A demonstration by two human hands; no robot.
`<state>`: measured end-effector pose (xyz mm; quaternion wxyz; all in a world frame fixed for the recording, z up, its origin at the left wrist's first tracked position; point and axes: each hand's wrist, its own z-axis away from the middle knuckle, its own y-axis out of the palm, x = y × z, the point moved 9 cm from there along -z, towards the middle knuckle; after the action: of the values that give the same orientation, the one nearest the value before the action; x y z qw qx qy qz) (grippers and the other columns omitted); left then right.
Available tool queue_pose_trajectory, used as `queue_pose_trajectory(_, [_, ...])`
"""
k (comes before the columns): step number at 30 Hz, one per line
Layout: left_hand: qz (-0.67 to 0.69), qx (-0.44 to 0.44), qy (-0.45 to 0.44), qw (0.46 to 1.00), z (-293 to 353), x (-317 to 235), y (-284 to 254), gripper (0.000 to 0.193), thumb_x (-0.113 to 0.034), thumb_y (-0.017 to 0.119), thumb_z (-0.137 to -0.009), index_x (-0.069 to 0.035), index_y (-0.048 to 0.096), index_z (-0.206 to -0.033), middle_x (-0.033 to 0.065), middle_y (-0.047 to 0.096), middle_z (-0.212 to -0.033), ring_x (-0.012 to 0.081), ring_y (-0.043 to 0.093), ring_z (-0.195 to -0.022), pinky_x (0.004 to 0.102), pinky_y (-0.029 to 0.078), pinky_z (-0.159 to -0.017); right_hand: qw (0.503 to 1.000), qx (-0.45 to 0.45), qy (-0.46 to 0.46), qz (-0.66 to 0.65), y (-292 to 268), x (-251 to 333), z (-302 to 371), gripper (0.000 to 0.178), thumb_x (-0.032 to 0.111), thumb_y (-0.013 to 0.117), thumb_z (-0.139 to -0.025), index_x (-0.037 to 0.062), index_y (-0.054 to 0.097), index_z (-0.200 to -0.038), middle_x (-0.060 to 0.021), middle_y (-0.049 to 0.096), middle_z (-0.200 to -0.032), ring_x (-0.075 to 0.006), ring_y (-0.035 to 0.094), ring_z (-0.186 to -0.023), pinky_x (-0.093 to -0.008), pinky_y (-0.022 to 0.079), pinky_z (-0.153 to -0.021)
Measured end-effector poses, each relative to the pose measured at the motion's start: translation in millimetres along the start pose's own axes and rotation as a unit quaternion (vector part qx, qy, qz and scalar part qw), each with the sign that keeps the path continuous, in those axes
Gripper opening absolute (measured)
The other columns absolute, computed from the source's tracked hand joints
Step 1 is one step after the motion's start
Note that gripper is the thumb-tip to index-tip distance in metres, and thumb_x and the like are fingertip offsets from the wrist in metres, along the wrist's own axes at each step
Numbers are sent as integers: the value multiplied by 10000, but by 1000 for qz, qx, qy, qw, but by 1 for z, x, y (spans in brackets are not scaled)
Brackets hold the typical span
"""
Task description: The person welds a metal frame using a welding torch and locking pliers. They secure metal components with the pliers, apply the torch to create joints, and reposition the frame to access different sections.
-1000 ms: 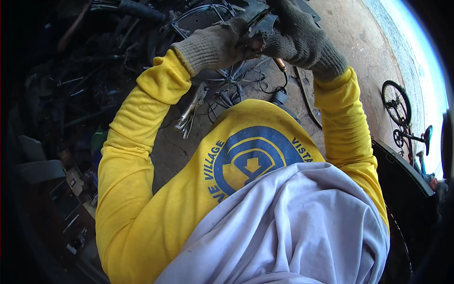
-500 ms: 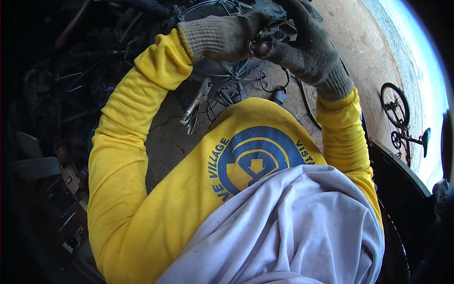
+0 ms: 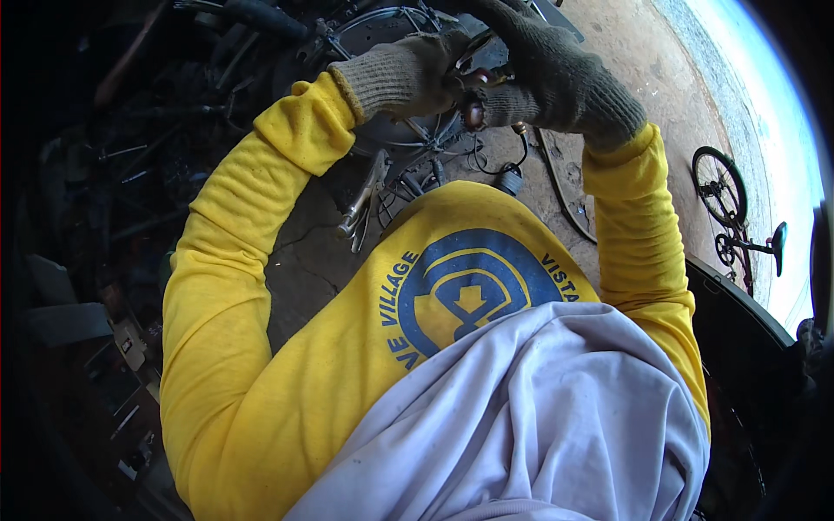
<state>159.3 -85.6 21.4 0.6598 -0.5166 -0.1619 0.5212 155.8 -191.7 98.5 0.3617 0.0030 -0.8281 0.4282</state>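
Both my hands wear grey knit gloves and are raised close together at the top of the view. My left hand [image 3: 404, 76] is closed, its fingertips at a small shiny metal piece [image 3: 475, 50] with a reddish spot beside it. My right hand [image 3: 560, 87] is curled from the other side, a bare fingertip poking out of the glove. What each hand grips is mostly hidden by the gloves. Under them lies a dark wire-spoked round frame [image 3: 427, 132]. Just below my left wrist is a metal plier-like tool [image 3: 365, 198].
Cables run by a dark ribbed cylindrical fitting [image 3: 508, 181], and a black hose [image 3: 560, 187] curves along the floor. Dark, cluttered metal parts [image 3: 130, 156] fill the left side. At the right a bicycle [image 3: 730, 204] lies or stands outside on the pale ground.
My right hand has shifted slightly up and left, its wrist turning. A gap has opened between the hands, so the small metal piece and reddish spot show more.
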Motion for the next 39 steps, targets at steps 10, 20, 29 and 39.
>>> queue_pose_trajectory(10, [-63,-17,81,995,-31,28,37,519,-360,719,-923,-200,567,-1392,172,686,-1166,328,725,-1021,429,612,-893,946,79,128,-286,10,-26,-8,835,342,796,-908,-12,380,-1539,-259,606,-1384,-327,629,-1243,-422,519,-1049])
queue_pose_trajectory(20, [-75,-78,171,979,-30,7,26,423,-283,674,-957,-120,586,-1337,169,645,-1244,328,713,-1036,438,606,-897,994,106,-27,21,2,-24,-15,577,353,769,-925,-2,593,-1345,-210,728,-1105,-330,722,-1000,-408,577,-850])
queue_pose_trajectory(29, [-48,-113,62,991,-26,5,16,494,-448,618,-977,-78,626,-1305,199,741,-1075,343,741,-981,446,599,-893,992,120,1,-41,1,-32,-9,486,336,776,-920,-1,664,-1251,-187,750,-1059,-294,735,-927,-400,582,-807])
queue_pose_trajectory(39, [-45,-69,-22,996,-23,10,15,507,-427,570,-996,-93,541,-1376,194,717,-1162,346,713,-1051,449,587,-922,909,369,195,-11,20,-37,-26,469,495,711,-934,92,763,-1169,-153,776,-1001,-251,734,-853,-384,569,-798])
